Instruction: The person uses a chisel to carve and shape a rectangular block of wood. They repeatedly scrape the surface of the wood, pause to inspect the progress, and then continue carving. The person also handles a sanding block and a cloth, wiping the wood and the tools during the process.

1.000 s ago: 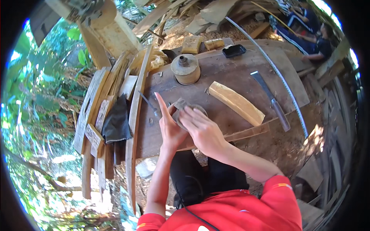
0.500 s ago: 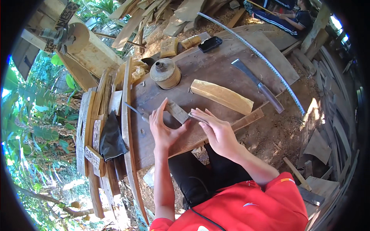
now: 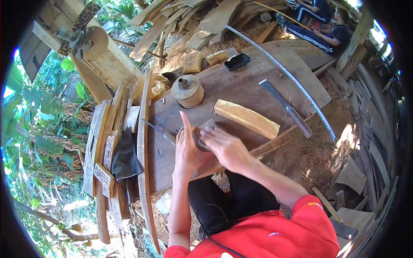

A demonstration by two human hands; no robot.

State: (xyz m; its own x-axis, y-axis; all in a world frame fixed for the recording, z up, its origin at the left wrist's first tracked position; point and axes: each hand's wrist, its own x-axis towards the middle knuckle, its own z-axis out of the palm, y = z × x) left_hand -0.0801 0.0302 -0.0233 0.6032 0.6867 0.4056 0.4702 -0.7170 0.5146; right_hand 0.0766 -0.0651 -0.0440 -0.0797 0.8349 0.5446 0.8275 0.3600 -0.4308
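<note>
— What have we got in our hands over the bench [image 3: 241, 92]?

— Our left hand [image 3: 188, 148] stands on edge near the front edge, fingers straight and together, the index pointing away from us. It presses flat against the left side of a small grey block [image 3: 205, 129]; it is not curled around it

— And the right?

— Our right hand [image 3: 226, 146] lies over the same block from the right, fingers bent down across it. It is blurred, so we cannot tell how firmly it grips, only that it rests on the block. The two hands touch each other around it

— Where does the block sit?

— Near the middle of the front edge, mostly hidden under our fingers, with one pale corner showing at the top

— What lies about it?

— Just beside our left hand, toward the left edge, a thin knife [image 3: 160, 130] lies flat. Beyond the block a pale split piece of wood [image 3: 246, 118] lies slantwise, near our right hand but apart from it. Behind our left hand stands a round squat can [image 3: 188, 90]. Toward the right edge lies a cleaver [image 3: 285, 107] with a dark handle, and a long measuring strip [image 3: 284, 73] curves along the far right side. A black case [image 3: 237, 61] rests at the far edge
</note>
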